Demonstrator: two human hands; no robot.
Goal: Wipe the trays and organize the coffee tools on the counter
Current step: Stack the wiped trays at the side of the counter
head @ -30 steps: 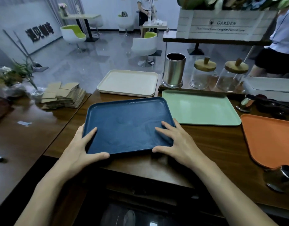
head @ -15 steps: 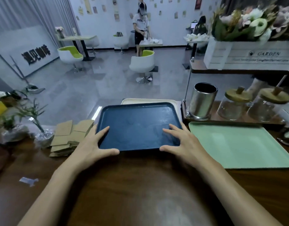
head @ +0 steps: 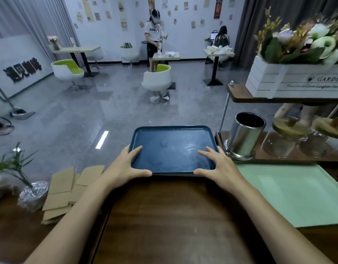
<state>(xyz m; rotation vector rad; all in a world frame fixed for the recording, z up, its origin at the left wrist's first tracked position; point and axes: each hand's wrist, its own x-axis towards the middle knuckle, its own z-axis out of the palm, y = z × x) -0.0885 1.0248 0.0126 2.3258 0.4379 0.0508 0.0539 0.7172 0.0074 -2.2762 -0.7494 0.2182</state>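
**Head view**

1. The blue tray (head: 172,147) lies flat at the far edge of the wooden counter (head: 173,216), long side toward the person. Its right rim sits just beside the steel canister (head: 244,134). What is beneath the tray cannot be told.
2. The left hand (head: 126,166) covers the near left corner. Its fingers (head: 134,150) lie straight and spread on the tray floor, and the thumb is set along the near rim. They enclose nothing.
3. The right hand (head: 217,166) mirrors this at the near right corner. Its fingers (head: 205,151) are extended on the floor and the thumb is against the rim.
4. Judgement: contact at both corners keeps the tray square and stops it rotating. Flat palms suit pushing or seating a tray, not lifting it.
5. Faint streaks show on the tray floor, which suggests a wiped, damp surface.
6. The green tray (head: 290,195) lies flat to the right, apart from the blue one.
7. Glass jars (head: 286,138) stand on the rack (head: 278,155) beside the canister.
8. Cardboard sleeves (head: 69,187) are stacked at the left.

Judgement: the tray is being parked at the back to free working space on the counter. Sorting of the tools is not yet begun.
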